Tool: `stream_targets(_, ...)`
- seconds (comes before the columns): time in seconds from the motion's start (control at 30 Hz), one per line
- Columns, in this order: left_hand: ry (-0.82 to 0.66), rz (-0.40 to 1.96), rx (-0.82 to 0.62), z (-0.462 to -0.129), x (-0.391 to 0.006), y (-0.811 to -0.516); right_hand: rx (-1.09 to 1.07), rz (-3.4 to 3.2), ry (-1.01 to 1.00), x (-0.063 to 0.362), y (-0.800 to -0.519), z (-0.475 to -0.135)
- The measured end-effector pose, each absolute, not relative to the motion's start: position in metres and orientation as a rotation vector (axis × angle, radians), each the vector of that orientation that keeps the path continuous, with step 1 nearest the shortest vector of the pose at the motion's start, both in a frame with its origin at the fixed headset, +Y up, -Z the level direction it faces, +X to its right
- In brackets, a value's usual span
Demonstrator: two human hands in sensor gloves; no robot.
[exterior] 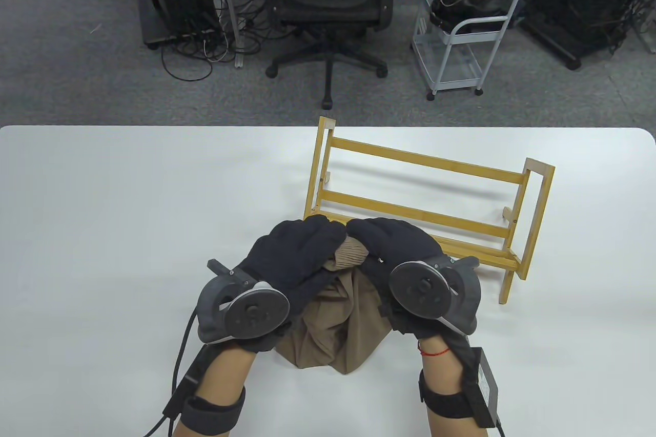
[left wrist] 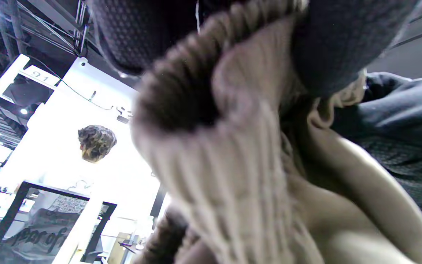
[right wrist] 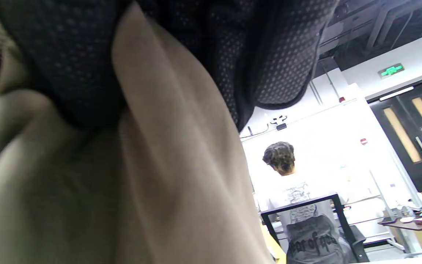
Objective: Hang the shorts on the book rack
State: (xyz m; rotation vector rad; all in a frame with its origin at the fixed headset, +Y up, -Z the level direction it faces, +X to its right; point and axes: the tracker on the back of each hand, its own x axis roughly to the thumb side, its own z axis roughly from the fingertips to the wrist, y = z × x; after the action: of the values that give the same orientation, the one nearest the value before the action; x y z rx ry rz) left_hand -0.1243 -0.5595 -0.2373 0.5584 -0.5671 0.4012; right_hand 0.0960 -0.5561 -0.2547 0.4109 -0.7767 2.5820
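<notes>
Left hand [exterior: 294, 257] and right hand [exterior: 394, 247] grip bunched shorts [exterior: 335, 324]; book rack [exterior: 425, 201] just beyond.

You are working at the near middle of the table [exterior: 128, 191], and the shorts [exterior: 335, 334] are hanging between your two hands with their lower folds resting on the tabletop. Your left hand [exterior: 292, 257] is sitting on the left of the bunched waistband, your right hand [exterior: 397, 247] on its right, fingertips nearly meeting above it. The book rack [exterior: 425, 206] is standing just behind and to the right of your hands, its near rail close to your right hand. Beyond the table's far edge, a chair [exterior: 328, 1] is standing on the floor, with a cart [exterior: 461, 32] to its right.
</notes>
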Motion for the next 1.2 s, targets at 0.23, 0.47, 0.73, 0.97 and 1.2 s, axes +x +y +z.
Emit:
stream_targets(0.23, -0.517, 0.352, 0.557, -0.234, -0.144, -0.567, 0.334, 2.617, -0.764, 0.105, -0.561, -0.262)
stream_targets(0.47, -0.466, 0.357, 0.529, -0.233, -0.177, -0.581, 0.261, 2.606, -0.806, 0.122, -0.555, -0.259)
stream_targets(0.73, -0.381, 0.3, 0.523, -0.233, -0.214, -0.606, 0.17, 2.566, -0.871, 0.144, -0.55, -0.256)
stream_targets(0.97, -0.344, 0.279, 0.489, -0.227, -0.23, -0.624, 0.105, 2.559, -0.919, 0.159, -0.547, -0.252)
stream_targets(1.2, -0.299, 0.27, 0.492, -0.218, -0.244, -0.64, 0.046, 2.546, -0.934, 0.175, -0.543, -0.252)
